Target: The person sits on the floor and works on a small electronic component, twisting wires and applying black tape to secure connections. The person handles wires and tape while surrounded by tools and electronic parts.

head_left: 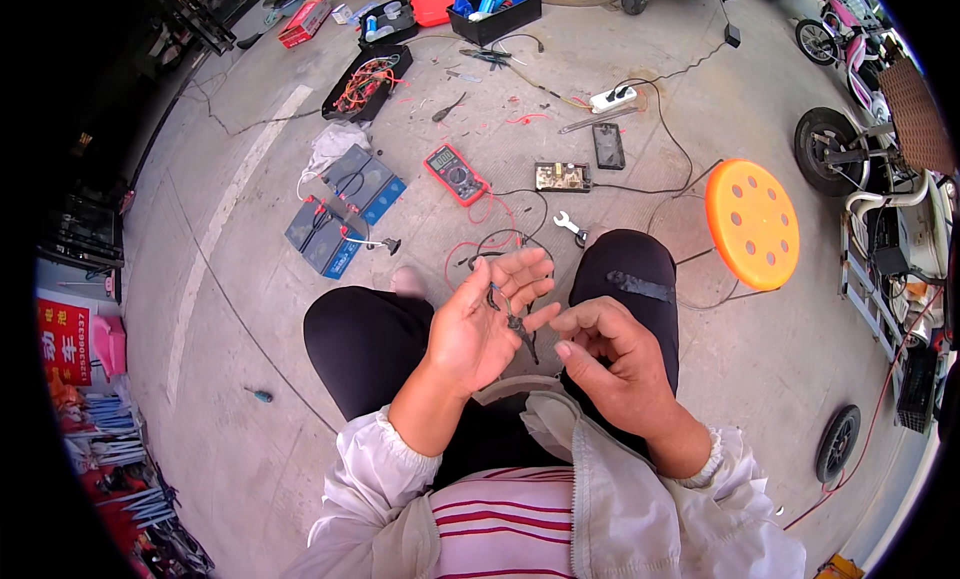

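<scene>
My left hand (pixel 480 324) is turned palm up between my knees, fingers half curled. A short black cable end (pixel 522 336) with thin coloured wires lies across its lower fingers. My right hand (pixel 622 357) is close beside it, loosely curled, thumb and forefinger a little apart; I see nothing between them. Past my hands, a red multimeter (pixel 456 173) rests on the ground with its leads running toward me. An opened charger case with a bare circuit board (pixel 562 177) sits to the right of it, and its black cover (pixel 607 146) lies just beyond.
Dark blue batteries (pixel 365 184) stand left of the meter. A wrench (pixel 570 228) lies by my right knee. An orange stool (pixel 752 224) is on the right. Farther off are a white power strip (pixel 613 99) and a black bin of wires (pixel 368 83). Cables cross the ground.
</scene>
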Action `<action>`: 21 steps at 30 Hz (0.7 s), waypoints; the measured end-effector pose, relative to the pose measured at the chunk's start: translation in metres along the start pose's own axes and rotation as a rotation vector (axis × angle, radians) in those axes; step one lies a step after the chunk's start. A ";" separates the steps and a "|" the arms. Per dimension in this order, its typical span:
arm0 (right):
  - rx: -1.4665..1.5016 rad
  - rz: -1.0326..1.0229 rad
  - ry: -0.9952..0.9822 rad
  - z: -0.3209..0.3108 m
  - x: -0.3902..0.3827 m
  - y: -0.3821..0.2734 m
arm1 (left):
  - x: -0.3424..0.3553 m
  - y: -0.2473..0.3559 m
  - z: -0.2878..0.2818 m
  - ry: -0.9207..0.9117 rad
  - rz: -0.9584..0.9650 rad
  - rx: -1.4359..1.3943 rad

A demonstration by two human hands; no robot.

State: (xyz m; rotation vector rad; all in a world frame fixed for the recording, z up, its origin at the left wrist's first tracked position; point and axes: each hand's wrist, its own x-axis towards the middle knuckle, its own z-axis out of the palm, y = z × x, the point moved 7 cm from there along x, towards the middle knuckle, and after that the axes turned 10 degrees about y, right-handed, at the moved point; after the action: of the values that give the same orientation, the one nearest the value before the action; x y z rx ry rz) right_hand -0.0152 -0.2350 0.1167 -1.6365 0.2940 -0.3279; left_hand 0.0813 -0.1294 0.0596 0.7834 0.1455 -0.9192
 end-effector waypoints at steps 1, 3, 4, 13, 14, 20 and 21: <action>-0.101 -0.038 -0.028 0.018 0.006 -0.005 | -0.006 0.006 -0.001 0.016 0.022 -0.006; -0.124 -0.183 0.064 0.044 0.015 -0.004 | -0.016 0.011 -0.005 -0.051 0.030 -0.006; -0.042 -0.130 0.046 0.053 0.017 0.005 | -0.021 0.015 -0.008 -0.062 0.031 0.003; 0.430 0.255 -0.101 0.104 0.016 0.067 | -0.039 0.006 -0.079 0.076 0.045 0.029; 0.403 0.255 -0.089 0.105 0.016 0.073 | -0.039 0.002 -0.091 0.116 0.086 0.015; 0.090 0.149 -0.022 0.105 0.020 0.070 | -0.042 0.001 -0.107 0.322 0.161 0.001; 0.027 0.092 -0.025 0.106 0.021 0.065 | -0.043 0.001 -0.108 0.351 0.179 0.026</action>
State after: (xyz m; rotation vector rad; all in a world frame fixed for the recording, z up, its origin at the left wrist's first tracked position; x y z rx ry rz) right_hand 0.0448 -0.1509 0.0443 -1.5939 0.3437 -0.2403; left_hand 0.0778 -0.0296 0.0010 0.9617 0.3646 -0.6096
